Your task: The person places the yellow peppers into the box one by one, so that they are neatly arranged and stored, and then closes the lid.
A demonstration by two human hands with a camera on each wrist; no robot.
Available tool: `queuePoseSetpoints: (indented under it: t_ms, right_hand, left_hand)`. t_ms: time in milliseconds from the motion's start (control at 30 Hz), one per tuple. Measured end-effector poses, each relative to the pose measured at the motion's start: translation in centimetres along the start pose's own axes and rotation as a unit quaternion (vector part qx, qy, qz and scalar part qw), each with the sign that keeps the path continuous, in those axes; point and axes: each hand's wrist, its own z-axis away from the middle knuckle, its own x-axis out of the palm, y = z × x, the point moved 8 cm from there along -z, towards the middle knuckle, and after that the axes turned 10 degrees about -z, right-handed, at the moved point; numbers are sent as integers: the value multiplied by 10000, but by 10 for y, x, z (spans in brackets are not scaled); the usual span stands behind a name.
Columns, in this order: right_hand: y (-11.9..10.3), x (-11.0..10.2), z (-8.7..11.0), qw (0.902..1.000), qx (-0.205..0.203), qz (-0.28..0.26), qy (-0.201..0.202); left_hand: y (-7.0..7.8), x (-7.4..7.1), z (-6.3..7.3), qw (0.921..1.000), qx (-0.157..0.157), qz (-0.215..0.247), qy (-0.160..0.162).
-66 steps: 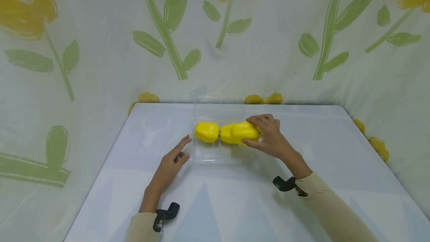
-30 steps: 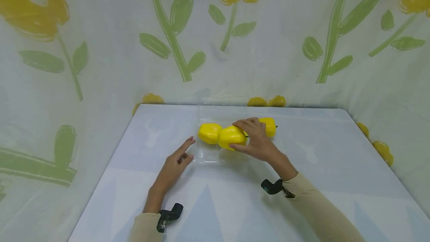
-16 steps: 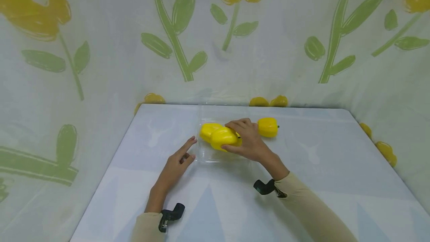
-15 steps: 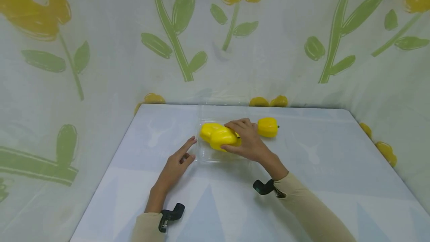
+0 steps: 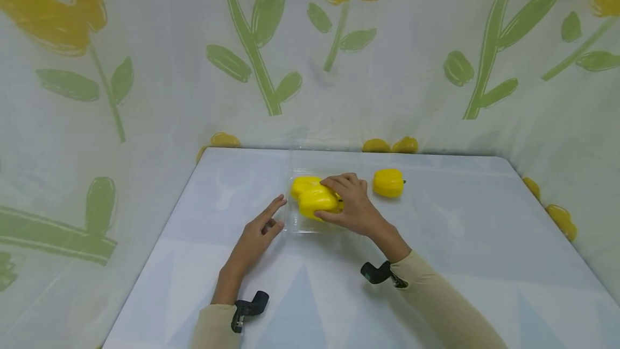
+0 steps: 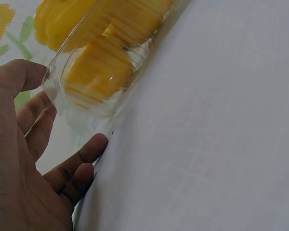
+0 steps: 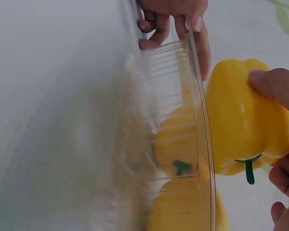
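Note:
My right hand (image 5: 350, 204) grips a yellow bell pepper (image 5: 317, 202) just above the clear plastic container (image 5: 305, 225). In the right wrist view, the held pepper's (image 7: 238, 120) green stem points down, with thumb and fingers on its sides. Inside the container, one pepper (image 5: 302, 183) shows behind the held one. The right wrist view shows a stemmed pepper (image 7: 180, 144) through the clear wall. My left hand (image 5: 254, 238) rests at the container's left side, fingers mostly extended and touching its rim (image 6: 50, 72). Another yellow bell pepper (image 5: 387, 183) lies on the table right of the container.
The container's clear lid (image 5: 329, 159) leans open toward the back edge of the white table (image 5: 465, 209). A flower-patterned curtain (image 5: 387, 79) hangs close behind. Both wrists carry small black cameras (image 5: 378, 272).
My right hand has carried the held pepper left, over the container. The pepper on the table, earlier mostly hidden behind that hand, is now fully visible. My left hand stays at the container's side.

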Motion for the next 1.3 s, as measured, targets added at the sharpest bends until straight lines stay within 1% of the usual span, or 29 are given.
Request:
queuePoseSetpoints:
  t_ms: [233,433,600,900,1100,1300]
  right_hand:
    - [-6,6,-1,9999,-137,24,47]
    - [-7,12,-1,9997,-186,138,94]
    - [-8,16,-1,9995,-190,231,83]
    - [-5,23,-1,9995,-47,298,16]
    - [-5,25,-1,9992,-105,389,50]
    - [-6,27,-2,9990,-205,388,82]
  left_hand:
    - [-2,2,0,10000,-46,-32,-4]
    - [-3,2,-1,10000,-22,-33,-11]
    - [-4,3,-2,10000,-20,-48,-25]
    - [-3,4,-2,10000,-8,-45,-65]
    - [-2,3,-2,9999,-73,-74,-92]
    - [-2,1,-2,9999,-48,-71,-85]
